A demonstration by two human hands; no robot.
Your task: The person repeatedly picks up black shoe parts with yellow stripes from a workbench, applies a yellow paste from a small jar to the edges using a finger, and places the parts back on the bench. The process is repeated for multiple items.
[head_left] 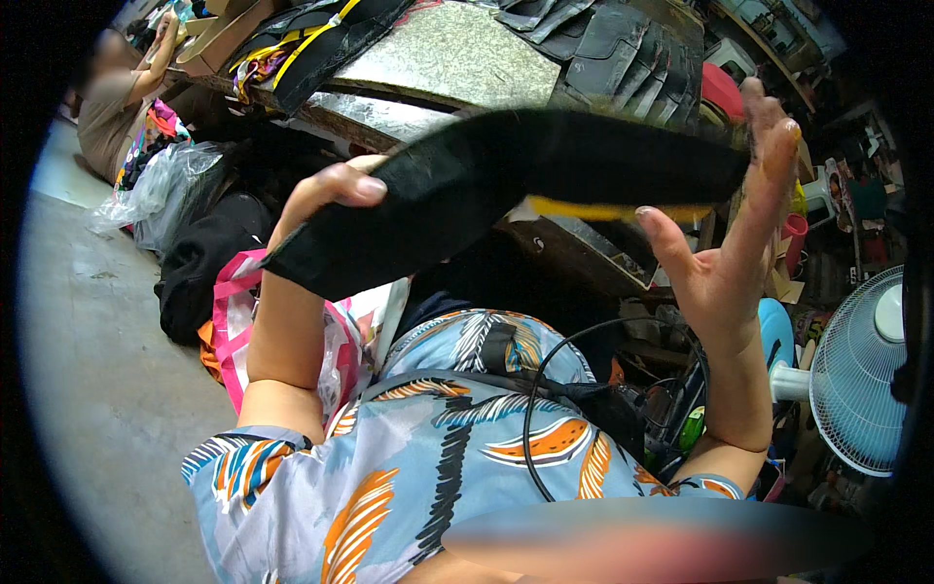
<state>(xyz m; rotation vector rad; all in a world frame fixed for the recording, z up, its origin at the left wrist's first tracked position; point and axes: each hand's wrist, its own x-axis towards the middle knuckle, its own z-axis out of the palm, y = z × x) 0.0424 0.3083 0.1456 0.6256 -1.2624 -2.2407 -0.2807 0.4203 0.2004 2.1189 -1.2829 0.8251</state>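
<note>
A long, wide black strip (486, 165), seemingly fabric, is held up in front of me and bends in the middle. My left hand (336, 185) grips its left part, thumb on top and the other fingers hidden behind it. My right hand (725, 234) is raised at the strip's right end, fingers stretched up and thumb spread apart. The strip's end meets or overlaps the inner side of those fingers; whether they press on it I cannot tell. A yellow edge (623, 210) shows just under the strip's right half; I cannot tell if it belongs to it.
Beyond stands a worktable (452, 58) with black-and-yellow strips (326, 39) and a stack of black panels (632, 63). A fan (861, 370) stands at right; a black cable (533, 419) crosses before me. Bags (233, 321) lie at left, near a seated person (107, 117).
</note>
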